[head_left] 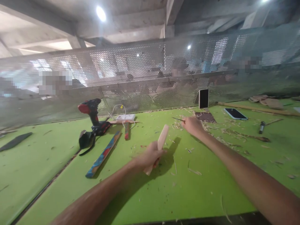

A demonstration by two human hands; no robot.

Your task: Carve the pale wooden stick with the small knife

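My left hand [151, 154] is closed around a flat, pale strip of wood [163, 137], which tilts upward above the green tabletop, its lower end sticking out below my fist. Farther off and to the right, my right hand [192, 125] grips a thin, pointed tool [178, 119], probably a carving knife; its tip points left and my fingers hide the handle. Curled wood shavings [177, 125] lie around and under that hand. A blue painted wooden strip [103, 156] lies to the left of my left hand.
A red-and-black cordless drill [91, 114] stands at the left, near a white power bank [126, 117] with a cable. Behind is a perforated metal screen [145, 81]. A phone [235, 113], an upright dark-faced device [203, 98] and a marker [262, 127] are on the right.
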